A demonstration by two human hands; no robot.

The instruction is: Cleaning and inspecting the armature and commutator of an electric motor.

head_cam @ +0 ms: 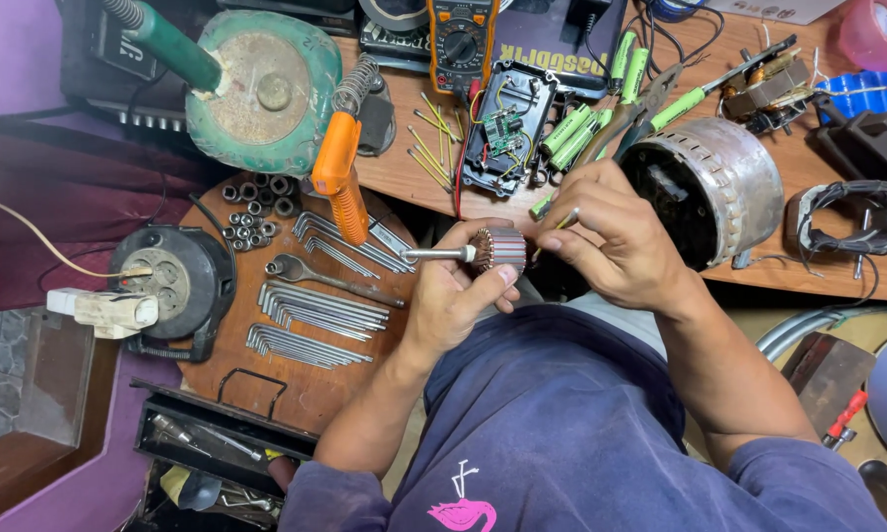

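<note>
Over the lap, seen from the head camera, the left hand (453,296) has its grip closed around a small motor rotor (497,248), copper-coloured windings between thumb and fingers, its steel shaft (433,254) sticking out to the left. The right hand (616,236) sits just beside it, fingers pinched shut on a thin pale tool (561,222) whose tip meets the rotor's right end; what kind of tool it is I cannot tell. Both hands hover at the near edge of the wooden counter (808,281), in front of a round metal motor housing (714,187) lying on its side. Behind the hands lie an open black case (507,123) with a circuit board, green battery cells (571,133), pliers (630,113) and a multimeter (460,39). To the left, a round wooden board (305,379) carries rows of hex keys (315,310), a ratchet (310,276), sockets (256,212) and an orange soldering gun (343,182). A cable reel (172,281) stands beside the board.
</note>
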